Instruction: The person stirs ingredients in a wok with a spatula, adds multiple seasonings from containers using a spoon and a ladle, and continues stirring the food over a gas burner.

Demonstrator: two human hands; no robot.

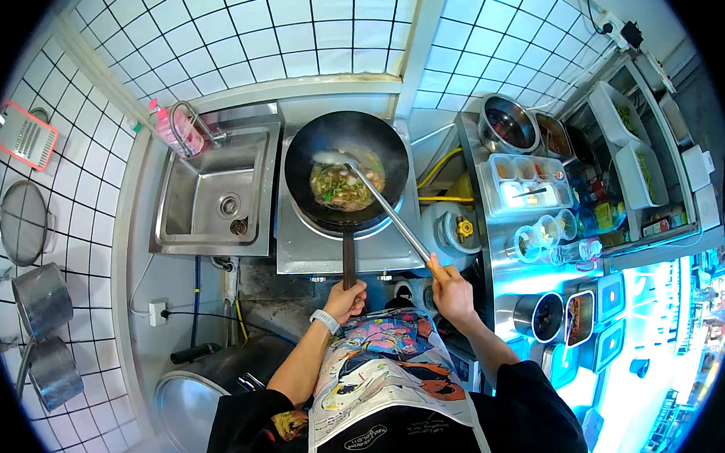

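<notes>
A black wok [303,143] rests on the round burner of a stainless-steel gas stove [290,255]. Inside it, chopped greens and pale pieces sit in brownish liquid [342,190], with faint steam above. My left hand [345,302] is closed around the wok's dark handle [349,258], near its end. In my right hand [451,292] is the wooden grip of a long-handled metal wok ladle [392,212]. The ladle's bowl [332,158] lies inside the wok, at the upper left edge of the food.
To the left is a steel sink [201,198] with a pink pump bottle [177,131]. A gas cylinder [452,228] stands right of the stove. The right-hand counter [477,159] bears a seasoning box [529,181], several jars and a steel bowl [508,123]. Strainers [24,223] hang at left.
</notes>
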